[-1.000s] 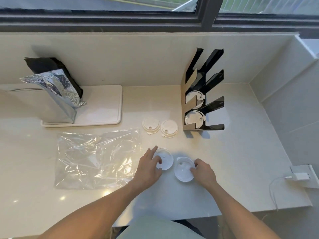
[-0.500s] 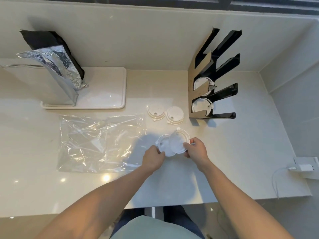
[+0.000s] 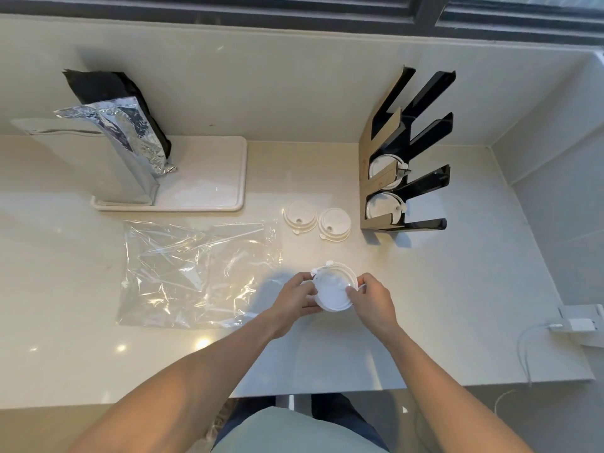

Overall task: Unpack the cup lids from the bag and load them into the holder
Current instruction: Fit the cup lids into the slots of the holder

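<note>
Both hands meet over the middle of the desk, toward its near edge. The left hand [image 3: 295, 297] and the right hand [image 3: 371, 299] each curl their fingers round the rim of a small stack of white cup lids [image 3: 333, 291], held between them just off the surface — apparently two lids being nested together. Two more lids [image 3: 317, 219] lie flat further back, just beside the black holder [image 3: 408, 158], which stands near the far right corner with a lid in each of its two lower slots. The emptied clear plastic bag [image 3: 196, 273] lies flat to the left.

The lids look thin and light, moulded plastic that would flex or crease if squeezed across the dome — best pinched at the stiffer rim, clear of the small tab, and slid edge-first into a free slot.
</note>
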